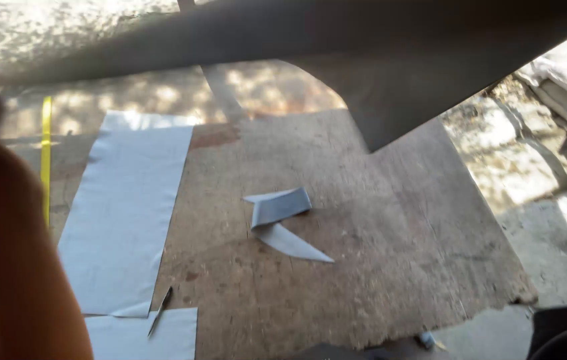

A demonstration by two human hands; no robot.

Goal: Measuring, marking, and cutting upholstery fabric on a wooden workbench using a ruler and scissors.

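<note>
Grip unreadable: left forearm [20,267] fills the near left edge as a blur, fingers out of frame, so cannot tell what the hand holds or whether it is closed. Right hand not in view.

Just beyond the arm, a yellow measuring tape [47,157] runs away along the board's left side. Next right, a long pale grey sheet [127,210] lies flat; a second grey piece [140,337] sits at the near edge, a slim dark blade [161,311] resting across the gap between them. Centre of the worn wooden board [377,267]: a small folded grey offcut [283,220], apart from both sheets. Overhead, a big dark grey sheet [397,73] hangs across the top. Right: rubble ground [503,160].
</note>
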